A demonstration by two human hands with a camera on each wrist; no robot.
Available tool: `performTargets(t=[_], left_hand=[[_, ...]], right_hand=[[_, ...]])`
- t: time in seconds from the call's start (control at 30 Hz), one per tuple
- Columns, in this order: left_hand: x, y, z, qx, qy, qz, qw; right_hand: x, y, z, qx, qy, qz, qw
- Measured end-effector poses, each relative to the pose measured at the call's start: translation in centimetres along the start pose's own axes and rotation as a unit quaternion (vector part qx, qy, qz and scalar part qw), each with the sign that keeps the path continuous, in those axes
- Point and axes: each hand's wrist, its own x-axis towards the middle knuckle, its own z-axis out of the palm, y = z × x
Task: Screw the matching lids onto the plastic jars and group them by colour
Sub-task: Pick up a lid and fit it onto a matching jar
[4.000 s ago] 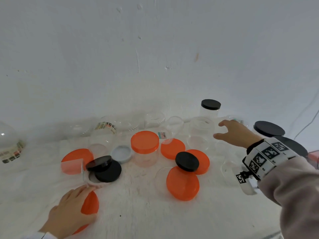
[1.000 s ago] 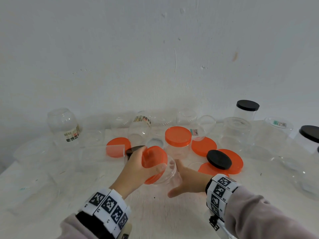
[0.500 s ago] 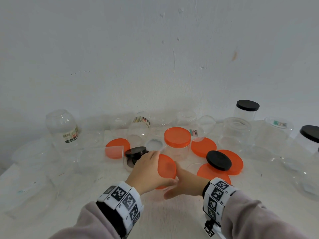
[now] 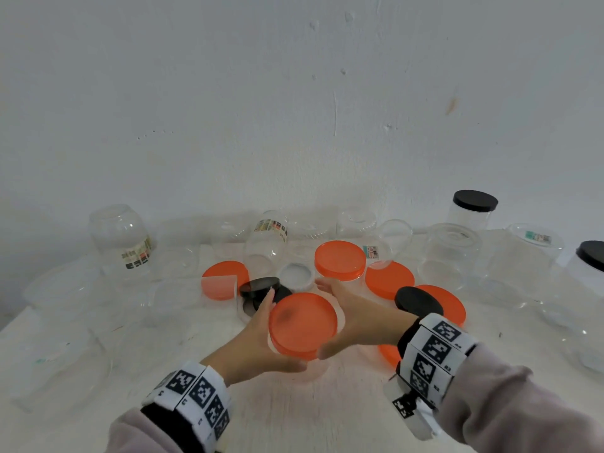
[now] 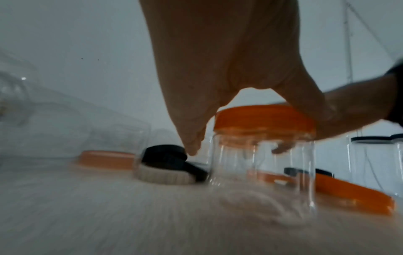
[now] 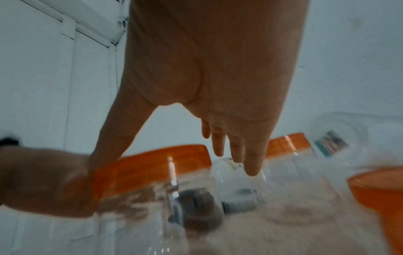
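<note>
An orange lid (image 4: 302,323) sits flat on a clear plastic jar that stands on the white table between my hands. My left hand (image 4: 261,331) holds the lid's rim from the left, fingers along its far-left side and thumb at its near edge. My right hand (image 4: 356,318) grips the jar from the right, fingers round its far side and thumb in front. The left wrist view shows the lid (image 5: 261,119) on the jar (image 5: 261,163), with a right fingertip seen through the wall. In the blurred right wrist view the lid (image 6: 152,163) lies between thumb and fingers.
Just behind stands another orange-lidded jar (image 4: 340,261). Loose orange lids (image 4: 389,279) (image 4: 225,279), black lids (image 4: 260,286) (image 4: 418,302) and a white lid (image 4: 297,276) lie around my hands. Black-lidded jars (image 4: 474,207) (image 4: 591,259) stand far right. Several open clear jars line the wall and left side.
A second ago my left hand held the lid tilted at the jar's mouth. Now the lid lies flat on the jar and my left hand has slid off its top to its left rim.
</note>
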Motion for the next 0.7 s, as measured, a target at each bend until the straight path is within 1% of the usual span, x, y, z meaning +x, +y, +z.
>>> performTargets(t=[0.03,0.07,0.1,0.13,0.17,0.2,0.23,0.27,0.33,0.37,0.4,0.47,0.7], left_hand=[[0.0,-0.6,0.1,-0.023,-0.014,-0.001,1.0],[0.0,-1.0,0.4,-0.042,-0.024,0.003,0.999],[0.0,-1.3,0.7,-0.055,-0.03,0.008,0.998],[0.2,-1.5,0.9,-0.06,-0.03,0.011,0.998],[0.3,-1.6,1.1,-0.062,-0.025,0.012,0.998],[0.5,-1.6,1.3,-0.061,-0.016,0.011,0.998],[0.6,-1.5,1.3,-0.059,-0.007,0.009,0.998],[0.7,-1.5,1.4,-0.059,0.0,0.009,0.998],[0.9,-1.6,1.4,-0.056,0.007,0.008,0.998],[1.0,-1.7,1.4,-0.053,0.01,0.009,0.999],[1.0,-1.8,1.4,-0.051,0.013,0.01,0.999],[1.0,-1.9,1.3,-0.049,0.016,0.011,0.999],[0.8,-1.7,1.4,-0.049,0.028,0.021,0.998]], right_hand=[[0.2,0.4,-1.0,-0.008,0.014,0.02,1.0],[-0.3,1.0,-2.2,-0.018,0.059,0.024,0.998],[-0.7,2.1,-3.4,-0.073,0.101,0.029,0.992],[-0.3,2.4,-4.5,-0.117,0.132,0.077,0.981],[-0.1,1.9,-4.7,-0.165,0.107,0.105,0.975],[0.3,0.5,-4.0,-0.19,0.073,0.115,0.972],[1.3,-1.4,-3.0,-0.228,0.026,0.11,0.967],[1.6,-3.4,-1.7,-0.248,-0.025,0.084,0.965],[2.1,-6.2,0.1,-0.288,-0.076,0.032,0.954],[2.3,-6.8,0.5,-0.308,-0.079,0.012,0.948],[2.6,-7.0,0.6,-0.312,-0.076,0.01,0.947],[2.9,-6.9,0.5,-0.327,-0.08,0.022,0.941],[2.8,-7.3,0.5,-0.363,-0.063,0.012,0.93]])
